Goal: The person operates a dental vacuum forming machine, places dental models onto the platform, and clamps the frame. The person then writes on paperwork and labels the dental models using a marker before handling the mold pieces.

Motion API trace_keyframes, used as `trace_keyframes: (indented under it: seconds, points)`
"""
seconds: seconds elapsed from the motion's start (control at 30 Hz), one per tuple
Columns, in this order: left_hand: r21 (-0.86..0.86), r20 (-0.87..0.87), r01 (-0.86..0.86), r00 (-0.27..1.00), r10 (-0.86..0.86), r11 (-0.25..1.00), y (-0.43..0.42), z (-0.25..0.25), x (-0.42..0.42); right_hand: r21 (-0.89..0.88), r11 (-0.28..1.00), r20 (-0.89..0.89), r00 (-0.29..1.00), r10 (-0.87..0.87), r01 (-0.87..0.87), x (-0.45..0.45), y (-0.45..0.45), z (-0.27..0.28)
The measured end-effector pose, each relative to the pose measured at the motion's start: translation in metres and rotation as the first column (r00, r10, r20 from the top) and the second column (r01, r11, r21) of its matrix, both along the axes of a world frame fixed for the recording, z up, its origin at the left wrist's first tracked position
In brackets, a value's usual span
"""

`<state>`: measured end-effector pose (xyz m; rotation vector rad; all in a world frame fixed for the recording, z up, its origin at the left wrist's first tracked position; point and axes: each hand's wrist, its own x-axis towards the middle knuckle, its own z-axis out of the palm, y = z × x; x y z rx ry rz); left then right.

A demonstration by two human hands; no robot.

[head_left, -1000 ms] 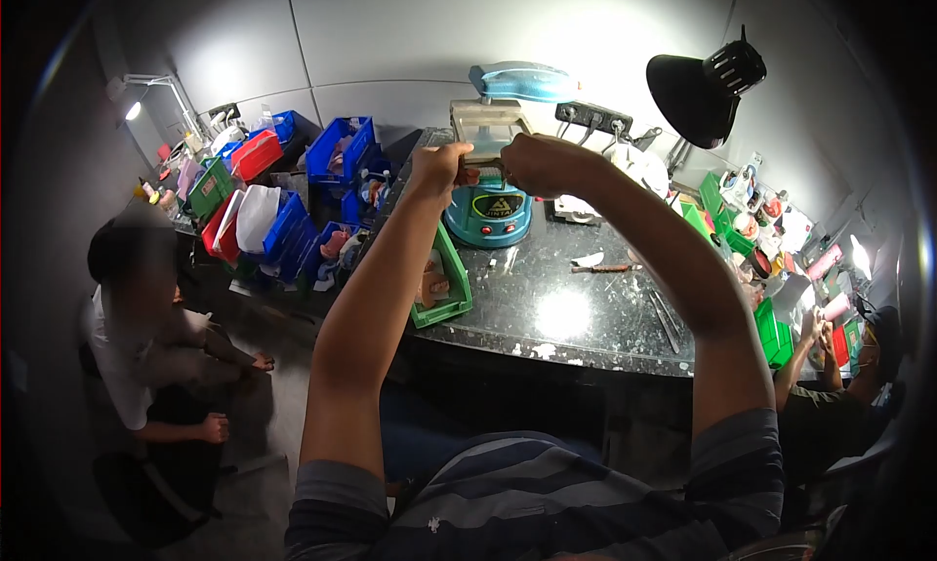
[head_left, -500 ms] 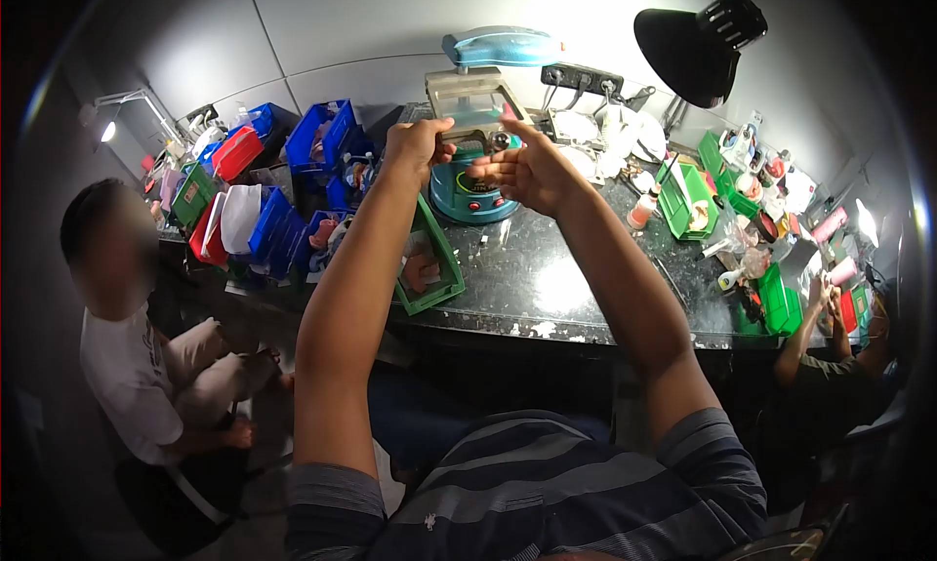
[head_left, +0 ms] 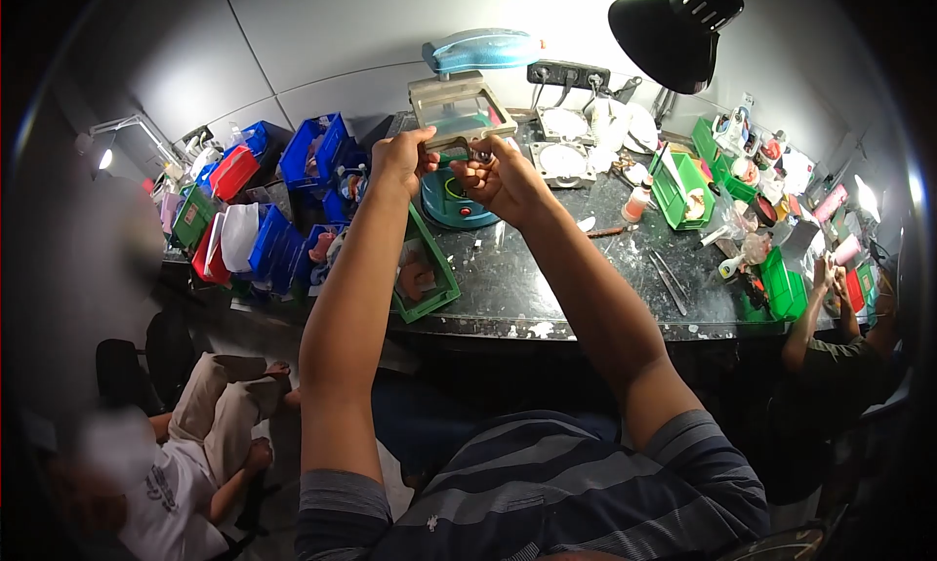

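In front of me stands a teal vacuum forming machine [head_left: 451, 216] with a blue head [head_left: 485, 51] above it. Between head and base sits its square, tan clamping frame [head_left: 418, 95], tilted up at the back. My left hand [head_left: 400, 163] pinches the front left part of the frame, thumb on top. At the front edge, the thumb and curled fingers of my right hand [head_left: 500, 180] close around a small dark knob [head_left: 479, 155], which they partly hide.
A green tray [head_left: 451, 293] with pinkish pieces lies below my left forearm. Blue bins [head_left: 314, 151] stand left, green bins [head_left: 680, 190] right. Tweezers [head_left: 669, 283] and a bottle [head_left: 637, 202] are on the bench. A black lamp [head_left: 673, 39] hangs above. People sit at both sides.
The fingers of my right hand have closed in from spread to curled at the knob. My left hand keeps its grip. The person on the left has leaned back and lower.
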<state>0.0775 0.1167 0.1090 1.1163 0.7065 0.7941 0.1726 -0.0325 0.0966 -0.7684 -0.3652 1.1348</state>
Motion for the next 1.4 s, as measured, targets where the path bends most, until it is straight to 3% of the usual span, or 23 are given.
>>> trace_keyframes:
  seconds: [0.1,0.17,0.27,0.5,0.7,0.83,1.1,1.13,1.2,1.27,1.3,1.33,1.4]
  points:
    - [-0.018,0.008,0.025,1.000,-0.025,1.000,0.002,-0.002,0.000,0.078,0.997,-0.039,0.999,0.005,-0.002,0.001,0.001,-0.012]
    - [-0.035,0.024,0.023,0.999,-0.022,0.999,0.003,-0.002,0.001,0.132,0.990,0.036,0.998,0.053,-0.057,0.004,0.001,-0.021]
    - [-0.036,0.024,0.016,1.000,-0.015,0.999,0.003,-0.003,0.001,0.069,0.991,0.074,0.991,0.113,-0.118,0.007,0.001,-0.021]
    - [-0.030,0.038,0.048,0.998,-0.047,0.998,0.008,-0.006,0.000,0.273,0.958,0.074,0.995,0.071,-0.089,0.017,0.013,-0.047]
    - [-0.046,0.026,0.038,0.999,-0.037,0.998,0.007,-0.004,0.000,0.291,0.950,0.256,0.966,0.036,-0.113,0.012,0.001,-0.046]
    - [-0.023,0.029,0.039,0.999,-0.038,0.999,0.008,-0.006,-0.002,0.363,0.921,0.211,0.975,0.069,-0.143,0.013,0.000,-0.046]
    - [-0.052,0.101,0.058,0.993,-0.053,0.997,0.018,-0.014,0.001,0.378,0.910,0.321,0.946,0.043,-0.169,0.023,0.006,-0.055]
    - [-0.051,0.098,0.065,0.993,-0.060,0.997,0.017,-0.014,0.001,0.359,0.925,0.367,0.930,-0.013,-0.128,0.019,0.005,-0.052]
    - [-0.054,0.095,0.058,0.994,-0.052,0.997,0.016,-0.011,0.000,0.165,0.963,0.572,0.816,0.082,-0.213,0.035,-0.001,-0.059]
    - [-0.022,0.057,0.043,0.998,-0.042,0.999,0.012,-0.006,-0.001,-0.005,0.993,0.547,0.831,0.099,-0.115,0.036,-0.024,-0.042]
    - [-0.019,0.036,0.049,0.998,-0.048,0.999,0.012,-0.007,-0.002,-0.020,0.999,0.603,0.797,0.040,-0.035,0.049,-0.029,-0.048]
    - [-0.018,0.016,0.054,0.998,-0.054,0.998,0.012,-0.007,-0.002,-0.001,0.987,0.588,0.798,-0.132,0.163,0.064,-0.024,-0.062]
    - [-0.009,0.010,0.044,0.999,-0.044,0.999,0.013,-0.007,-0.001,0.044,0.763,0.794,0.440,-0.418,0.645,0.095,-0.007,-0.099]
